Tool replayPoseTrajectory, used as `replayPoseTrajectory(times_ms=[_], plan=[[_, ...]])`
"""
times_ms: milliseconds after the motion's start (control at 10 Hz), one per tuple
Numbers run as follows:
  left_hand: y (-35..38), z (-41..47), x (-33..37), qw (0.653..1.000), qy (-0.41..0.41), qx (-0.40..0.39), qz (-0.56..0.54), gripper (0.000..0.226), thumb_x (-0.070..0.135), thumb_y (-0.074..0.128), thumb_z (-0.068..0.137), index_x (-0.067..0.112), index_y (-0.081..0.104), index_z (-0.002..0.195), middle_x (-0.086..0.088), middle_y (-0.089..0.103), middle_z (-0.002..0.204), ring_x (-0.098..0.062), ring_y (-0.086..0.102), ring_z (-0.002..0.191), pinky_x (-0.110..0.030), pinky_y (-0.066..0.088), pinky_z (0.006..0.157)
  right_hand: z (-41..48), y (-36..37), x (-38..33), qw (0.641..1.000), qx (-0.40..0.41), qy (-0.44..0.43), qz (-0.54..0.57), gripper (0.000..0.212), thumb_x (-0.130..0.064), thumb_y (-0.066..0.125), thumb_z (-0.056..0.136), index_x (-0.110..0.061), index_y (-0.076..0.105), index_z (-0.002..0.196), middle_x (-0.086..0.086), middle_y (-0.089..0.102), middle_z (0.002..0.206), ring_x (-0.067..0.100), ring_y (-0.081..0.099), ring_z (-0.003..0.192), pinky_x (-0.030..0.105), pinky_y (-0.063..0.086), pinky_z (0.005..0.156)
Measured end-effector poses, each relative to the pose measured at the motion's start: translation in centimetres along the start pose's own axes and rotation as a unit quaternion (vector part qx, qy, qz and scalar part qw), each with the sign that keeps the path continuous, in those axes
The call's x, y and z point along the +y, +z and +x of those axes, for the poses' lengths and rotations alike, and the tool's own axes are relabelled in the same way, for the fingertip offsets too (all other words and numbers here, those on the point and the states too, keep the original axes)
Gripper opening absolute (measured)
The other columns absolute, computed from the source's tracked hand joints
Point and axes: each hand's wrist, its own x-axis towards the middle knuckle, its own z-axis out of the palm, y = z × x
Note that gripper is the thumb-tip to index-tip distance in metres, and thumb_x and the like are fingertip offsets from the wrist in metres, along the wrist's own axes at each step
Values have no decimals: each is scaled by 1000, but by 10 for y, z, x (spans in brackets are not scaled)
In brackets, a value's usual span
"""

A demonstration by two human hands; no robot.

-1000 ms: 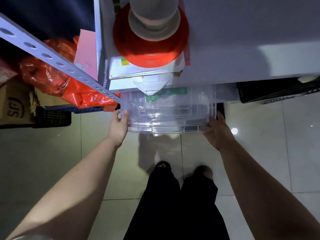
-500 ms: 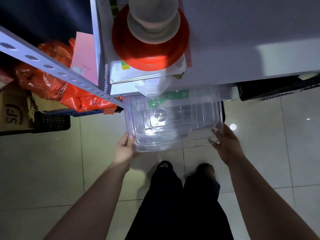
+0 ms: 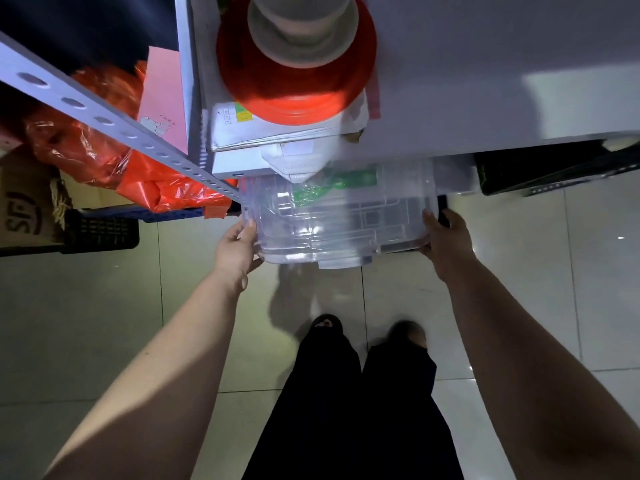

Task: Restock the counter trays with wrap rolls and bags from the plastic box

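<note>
A clear plastic box (image 3: 341, 220) sits low under the white counter (image 3: 485, 81), half tucked beneath its edge, with something green showing inside. My left hand (image 3: 237, 249) grips the box's left near corner. My right hand (image 3: 443, 242) holds its right near corner. A big roll of red film on a beige core (image 3: 298, 71) stands on a stack of papers on the counter above the box.
A perforated metal shelf post (image 3: 104, 121) runs diagonally at left, with red plastic bags (image 3: 104, 161), a cardboard carton (image 3: 24, 202) and a dark crate (image 3: 100, 230) beneath it. A black crate (image 3: 554, 171) sits under the counter at right. My legs and feet stand on the tiled floor (image 3: 104, 323).
The box had been drawn out toward me half a second ago; now it sits further back under the counter, with both hands still on its corners.
</note>
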Motion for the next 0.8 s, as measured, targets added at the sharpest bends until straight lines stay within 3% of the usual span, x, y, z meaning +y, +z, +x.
replayPoseTrajectory(times_ms=[100,200,300,400,500,600,700,800], plan=[[-8,-3,-7,998,-57,-36,-5,29,45,58,90,18,55,96,-4,65,100,-20,63,84,-38,56,76,-1,-11,1,998,-2,60,36,20,-27,63,90,-7,61,86,15,64,96,29,65,92,45,55,87],[-14,-7,-19,993,-102,-60,-6,22,44,57,91,23,56,95,-1,66,97,-20,64,88,-43,56,77,-1,-20,6,994,-6,92,66,11,-12,62,90,-3,61,96,20,62,99,33,61,101,46,52,91],[-12,-10,-29,994,-100,-40,-17,17,39,56,93,24,59,88,1,68,92,-18,65,88,-37,54,75,-2,-21,9,990,-3,115,79,3,-7,61,89,-5,61,87,13,58,78,26,59,85,43,53,88],[-5,-10,-28,994,-102,-28,-38,19,41,57,91,23,59,87,1,67,92,-15,64,85,-34,53,73,0,-21,8,990,-12,119,69,8,-9,61,89,-8,60,81,6,57,66,16,56,66,39,55,80],[3,-11,-23,995,-87,-11,-45,21,43,56,92,22,55,88,1,64,90,-14,62,79,-32,53,72,2,-18,7,989,-8,120,80,19,-6,59,90,-1,60,107,12,68,96,25,66,90,39,56,83],[6,-13,-19,997,-65,9,-44,19,42,57,92,24,54,94,1,62,91,-15,62,80,-35,53,78,-3,-11,5,994,45,98,28,31,-20,63,90,-4,57,116,13,65,104,26,66,94,36,59,75],[10,-27,-5,998,-37,50,12,26,36,64,89,22,57,110,1,59,90,-19,56,81,-34,49,77,-19,-9,-5,987,75,44,-134,49,-28,68,85,-12,51,129,9,61,112,29,62,101,44,55,86],[21,-53,17,967,160,101,171,42,22,70,83,20,57,123,-8,58,108,-21,55,93,-29,44,83,-46,-19,-25,965,85,-102,-228,47,-20,71,80,-13,55,122,8,64,113,27,62,101,44,51,91]])
